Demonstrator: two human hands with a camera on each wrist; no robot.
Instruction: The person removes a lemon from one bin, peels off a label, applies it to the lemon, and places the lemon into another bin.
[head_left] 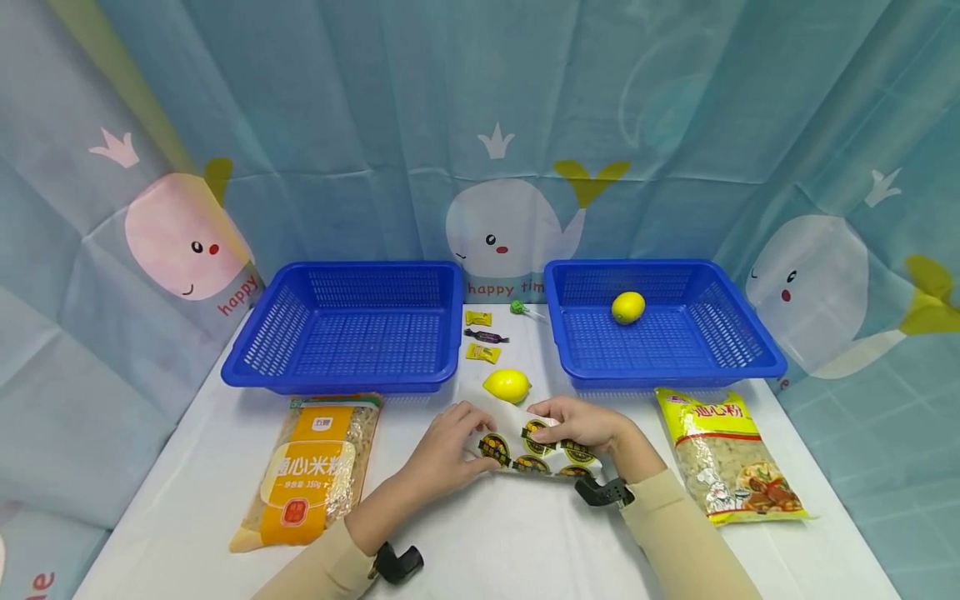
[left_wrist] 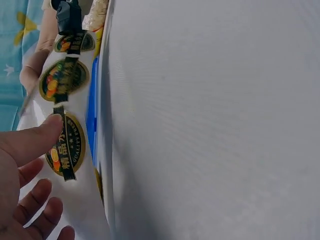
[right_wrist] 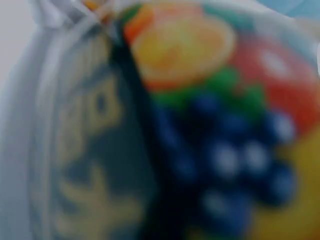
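Observation:
In the head view a white plastic bag [head_left: 510, 433] printed with dark round fruit labels lies between both hands near the table's middle. My right hand [head_left: 581, 423] grips its upper right part, thumb in front and fingers behind. At the bag's left end is my left hand [head_left: 453, 446], fingers loosely bent and thumb apart. The left wrist view shows that thumb [left_wrist: 37, 140] over a label on the bag [left_wrist: 65, 195], the other fingers spread below it. A blurred fruit label [right_wrist: 200, 125] fills the right wrist view. Just behind the bag sits a lemon [head_left: 507, 386].
Two blue baskets stand at the back, the left basket [head_left: 341, 385] and the right basket [head_left: 675, 377], which holds a lemon [head_left: 628, 307]. Small wrapped candies [head_left: 486, 337] and a green lollipop [head_left: 517, 307] lie between them. Pasta bags lie left [head_left: 315, 475] and right [head_left: 727, 467].

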